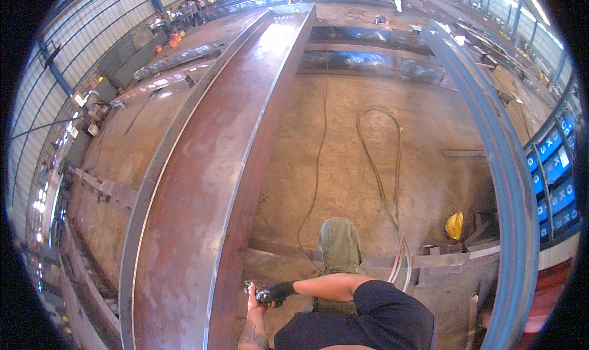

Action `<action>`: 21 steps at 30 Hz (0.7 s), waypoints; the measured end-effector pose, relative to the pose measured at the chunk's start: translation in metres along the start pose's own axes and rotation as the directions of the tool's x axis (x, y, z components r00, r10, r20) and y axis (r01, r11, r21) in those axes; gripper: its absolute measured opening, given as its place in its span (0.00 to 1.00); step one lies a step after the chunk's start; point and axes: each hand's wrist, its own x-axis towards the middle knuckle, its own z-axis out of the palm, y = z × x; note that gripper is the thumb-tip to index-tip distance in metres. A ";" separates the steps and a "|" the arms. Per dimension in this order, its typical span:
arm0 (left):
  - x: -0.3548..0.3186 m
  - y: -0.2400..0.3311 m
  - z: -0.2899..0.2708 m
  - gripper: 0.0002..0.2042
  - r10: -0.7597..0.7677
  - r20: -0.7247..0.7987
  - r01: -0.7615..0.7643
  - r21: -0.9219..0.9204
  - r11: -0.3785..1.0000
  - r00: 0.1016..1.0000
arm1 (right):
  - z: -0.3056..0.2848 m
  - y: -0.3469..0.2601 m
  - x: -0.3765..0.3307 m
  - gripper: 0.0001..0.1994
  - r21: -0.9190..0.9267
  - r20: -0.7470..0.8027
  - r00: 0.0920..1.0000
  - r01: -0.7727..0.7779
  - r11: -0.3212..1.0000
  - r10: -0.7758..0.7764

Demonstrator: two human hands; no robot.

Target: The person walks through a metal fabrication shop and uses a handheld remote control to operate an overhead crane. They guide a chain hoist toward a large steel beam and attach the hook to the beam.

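My left hand (254, 302), bare, is raised close beside the near right edge of a long reddish-brown steel beam (202, 166). Its fingers look closed, and a small greenish tip shows at its top; what it holds is too small to make out. My right hand (283, 292), in a black glove, reaches across my body to meet the left. In its grip is a dark, shiny tool (264, 296), partly hidden between the two hands, its kind unclear. Both hands are apart from the beam's bright upper edge.
A cable (322, 141) and a looped hose (399, 160) lie on the brown floor ahead. To the right runs a blue-grey steel beam (500, 166), with a yellow object (454, 225) beside it. More beams (362, 60) lie across the far side. People (399, 0) stand in the distance.
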 end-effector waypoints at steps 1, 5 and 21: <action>0.003 -0.003 0.002 0.26 0.041 -0.017 -0.041 0.004 0.999 0.999 | -0.001 0.005 0.003 0.12 -0.010 0.001 1.000 0.006 1.000 -0.006; 0.016 0.003 -0.026 0.27 0.043 0.054 -0.041 -0.031 0.999 0.998 | 0.004 0.015 0.020 0.13 -0.081 0.035 0.997 0.067 0.995 -0.064; -0.036 -0.004 0.027 0.28 0.103 -0.013 -0.102 0.052 0.993 0.995 | -0.006 0.044 0.030 0.19 -0.338 0.020 0.998 0.060 0.939 -0.057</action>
